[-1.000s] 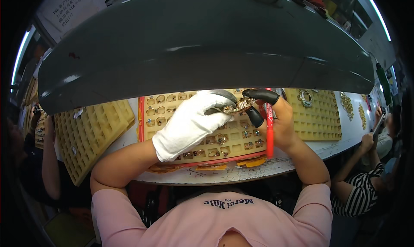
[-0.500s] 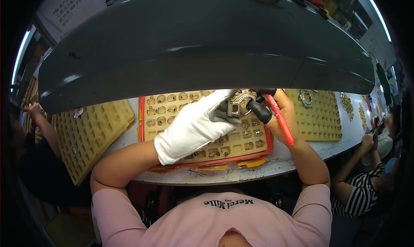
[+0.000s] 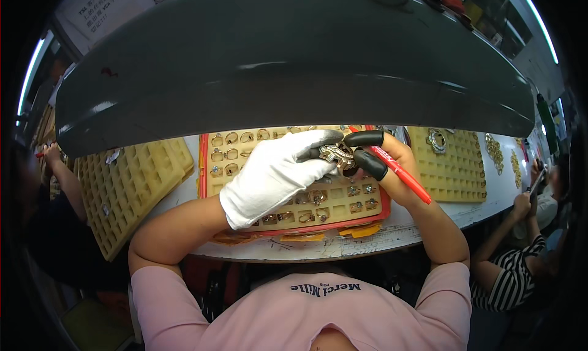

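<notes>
Grey curved hood (image 3: 294, 75) blocking ahead, dark-lettered pink shirt (image 3: 294, 323) below, my white-gloved left hand (image 3: 269, 170) and right hand (image 3: 399, 157), with red pen (image 3: 405, 179), grip ornate metalwork (image 3: 339, 157).

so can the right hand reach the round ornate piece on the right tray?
Likely yes: the round ornate piece sits close by, nothing visible between. But the right hand holds a red marker and touches a metal piece, so it may need freeing first.

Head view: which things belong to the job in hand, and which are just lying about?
In use:
- jewelled piece, between left hand and right hand
- red marker, in right hand
- ring tray beneath, probably

Apparently lying about:
- left slotted tray
- right slotted tray
- gold-coloured chains
</notes>
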`<act>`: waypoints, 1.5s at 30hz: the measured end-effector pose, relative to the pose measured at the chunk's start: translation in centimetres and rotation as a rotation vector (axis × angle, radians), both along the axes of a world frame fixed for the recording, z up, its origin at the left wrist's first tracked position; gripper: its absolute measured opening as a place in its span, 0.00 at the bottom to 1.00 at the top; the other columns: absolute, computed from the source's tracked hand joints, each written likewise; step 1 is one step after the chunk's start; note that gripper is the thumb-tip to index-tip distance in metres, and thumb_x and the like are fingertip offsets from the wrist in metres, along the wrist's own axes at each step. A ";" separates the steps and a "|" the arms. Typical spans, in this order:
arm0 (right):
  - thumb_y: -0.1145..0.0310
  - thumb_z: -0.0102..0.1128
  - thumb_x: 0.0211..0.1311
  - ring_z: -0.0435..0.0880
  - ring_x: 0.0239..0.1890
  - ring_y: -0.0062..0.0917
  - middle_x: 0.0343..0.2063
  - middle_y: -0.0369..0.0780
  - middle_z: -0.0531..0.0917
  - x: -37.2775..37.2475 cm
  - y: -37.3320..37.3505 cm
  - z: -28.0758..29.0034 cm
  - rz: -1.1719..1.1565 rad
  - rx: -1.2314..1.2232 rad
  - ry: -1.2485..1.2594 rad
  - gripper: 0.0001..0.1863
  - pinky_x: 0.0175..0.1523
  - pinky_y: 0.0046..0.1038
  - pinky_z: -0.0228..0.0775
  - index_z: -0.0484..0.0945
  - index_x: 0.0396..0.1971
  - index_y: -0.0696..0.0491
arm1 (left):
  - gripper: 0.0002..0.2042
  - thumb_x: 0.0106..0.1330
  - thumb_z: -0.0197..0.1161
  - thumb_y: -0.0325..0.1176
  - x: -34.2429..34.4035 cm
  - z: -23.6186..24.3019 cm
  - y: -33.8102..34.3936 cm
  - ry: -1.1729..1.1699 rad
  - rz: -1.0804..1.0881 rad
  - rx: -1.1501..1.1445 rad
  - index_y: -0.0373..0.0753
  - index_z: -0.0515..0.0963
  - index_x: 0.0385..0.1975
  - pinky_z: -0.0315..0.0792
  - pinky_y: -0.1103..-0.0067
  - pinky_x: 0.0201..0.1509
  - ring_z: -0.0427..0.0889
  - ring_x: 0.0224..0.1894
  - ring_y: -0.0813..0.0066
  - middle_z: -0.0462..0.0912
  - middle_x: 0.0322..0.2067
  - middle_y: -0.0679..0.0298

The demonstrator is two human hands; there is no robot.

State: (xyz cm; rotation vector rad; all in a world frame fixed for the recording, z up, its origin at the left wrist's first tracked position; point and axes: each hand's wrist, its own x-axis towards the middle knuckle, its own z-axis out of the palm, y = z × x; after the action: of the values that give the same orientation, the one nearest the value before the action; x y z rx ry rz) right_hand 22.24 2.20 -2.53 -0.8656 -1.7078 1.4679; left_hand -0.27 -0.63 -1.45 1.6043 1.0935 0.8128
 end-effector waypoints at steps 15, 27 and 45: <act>0.79 0.64 0.55 0.77 0.25 0.11 0.24 0.33 0.81 -0.5 -0.9 -0.1 -0.060 0.249 -0.136 0.21 0.28 0.16 0.69 0.76 0.50 0.56 | 0.21 0.67 0.57 0.31 0.0 1.3 0.2 -0.243 0.048 -0.302 0.29 0.68 0.57 0.77 0.81 0.43 0.83 0.38 0.76 0.82 0.37 0.57; 0.75 0.70 0.46 0.82 0.26 0.25 0.26 0.42 0.83 0.0 -0.4 -0.1 -0.068 0.757 -0.202 0.16 0.32 0.23 0.71 0.81 0.39 0.60 | 0.19 0.66 0.60 0.41 0.2 1.5 0.4 -0.213 -0.081 -0.409 0.37 0.74 0.52 0.77 0.84 0.37 0.82 0.33 0.81 0.81 0.34 0.64; 0.72 0.73 0.46 0.78 0.25 0.18 0.29 0.37 0.81 -0.3 -0.4 0.0 -0.063 0.677 -0.183 0.25 0.30 0.19 0.70 0.78 0.47 0.57 | 0.18 0.69 0.55 0.40 0.0 0.5 0.3 -0.407 -0.090 -0.443 0.31 0.72 0.50 0.80 0.76 0.38 0.84 0.34 0.71 0.82 0.36 0.56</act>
State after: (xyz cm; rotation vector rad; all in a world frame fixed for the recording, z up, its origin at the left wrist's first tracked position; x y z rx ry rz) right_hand 21.95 1.77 -2.57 -0.6764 -2.0983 0.6896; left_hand -0.24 -0.29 -0.95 1.0522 0.8286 0.7338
